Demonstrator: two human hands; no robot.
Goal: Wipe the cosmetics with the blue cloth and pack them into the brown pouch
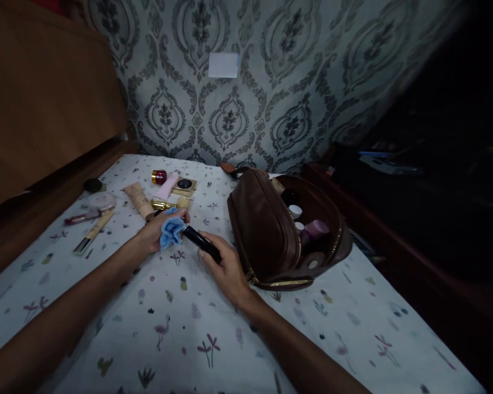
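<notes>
A blue cloth (172, 230) is bunched in my left hand (151, 235), with its fingers closed round it. The cloth covers one end of a slim black cosmetic tube (202, 244); I cannot make out what that end looks like. My right hand (229, 272) grips the other end of the tube. Beyond my left hand lie a beige squeeze tube (138, 199), a gold lipstick tube (162, 204) and a pink tube (166, 186). To the right of my right hand stands an unzipped brown cosmetic bag (259, 224), with a pink bottle (316, 229) and white-capped containers inside.
A small red jar (159, 177) and a gold compact (184, 186) lie toward the wall. At left are a round pale compact (102, 201), a lip gloss (82, 217) and a concealer tube (93, 233). A wooden cabinet (49, 98) borders the printed sheet (181, 339).
</notes>
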